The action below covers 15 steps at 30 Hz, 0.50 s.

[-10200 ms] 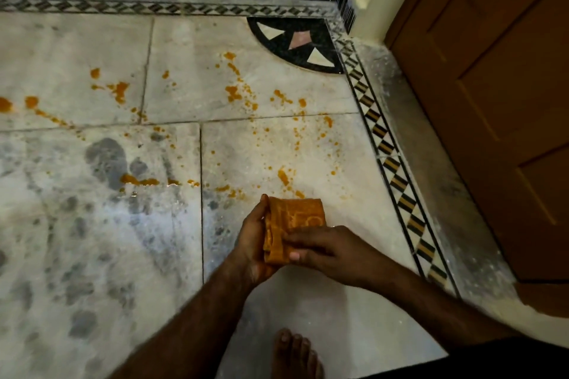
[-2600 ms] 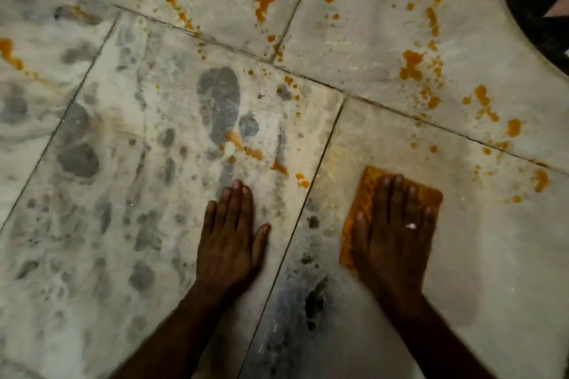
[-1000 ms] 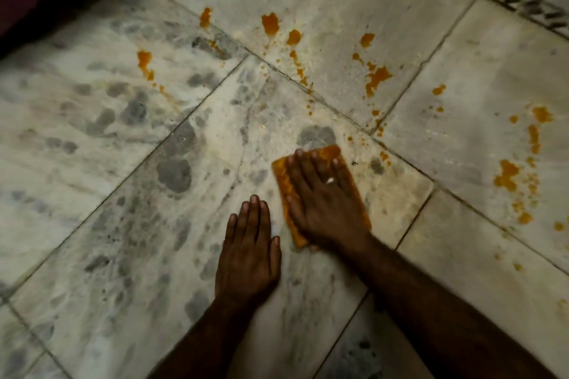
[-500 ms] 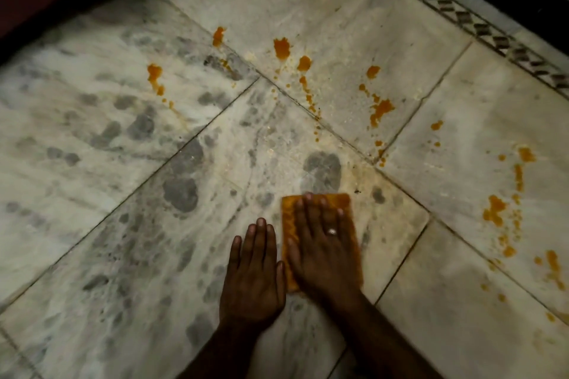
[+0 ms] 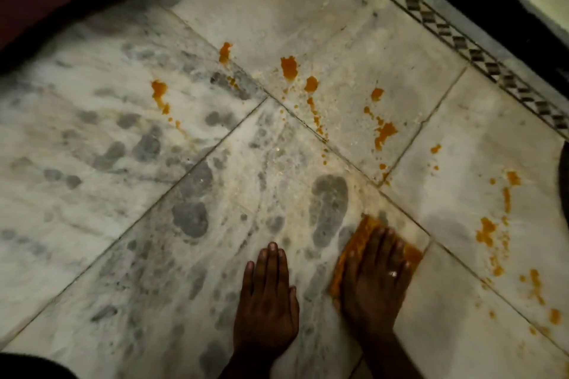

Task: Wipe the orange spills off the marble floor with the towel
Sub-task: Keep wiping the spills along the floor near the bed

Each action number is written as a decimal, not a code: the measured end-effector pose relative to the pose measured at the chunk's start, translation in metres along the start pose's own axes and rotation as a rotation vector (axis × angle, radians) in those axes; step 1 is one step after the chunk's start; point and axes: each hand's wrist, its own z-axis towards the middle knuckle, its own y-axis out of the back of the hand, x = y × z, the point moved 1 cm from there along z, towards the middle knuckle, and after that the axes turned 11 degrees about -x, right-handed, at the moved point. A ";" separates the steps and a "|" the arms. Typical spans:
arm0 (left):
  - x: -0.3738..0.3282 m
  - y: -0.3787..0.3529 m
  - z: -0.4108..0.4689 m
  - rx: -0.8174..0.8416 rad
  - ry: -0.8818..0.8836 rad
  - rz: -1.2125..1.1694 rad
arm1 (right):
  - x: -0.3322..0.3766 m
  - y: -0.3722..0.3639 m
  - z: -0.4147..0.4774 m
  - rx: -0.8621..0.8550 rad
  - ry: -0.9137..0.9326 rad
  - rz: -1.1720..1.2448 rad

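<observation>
Orange towel lying on the marble floor under the right hand, whose straight fingers press it flat; left hand just beside, apart, palm down on bare marble; spills ahead of and right of both hands.
</observation>
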 end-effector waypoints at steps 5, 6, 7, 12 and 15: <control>-0.001 -0.004 0.000 -0.047 -0.007 0.013 | 0.067 -0.002 0.004 0.001 0.464 0.103; 0.001 -0.005 0.001 -0.041 0.003 0.017 | 0.075 -0.003 0.021 -0.004 0.563 0.121; 0.002 -0.005 0.002 -0.023 0.011 0.018 | 0.080 -0.003 0.040 -0.004 0.642 0.123; 0.013 0.005 0.016 -0.017 0.034 -0.044 | 0.068 -0.002 0.115 -0.017 0.569 0.033; 0.052 0.007 0.058 -0.039 0.253 -0.015 | 0.052 -0.001 0.098 -0.019 0.289 0.024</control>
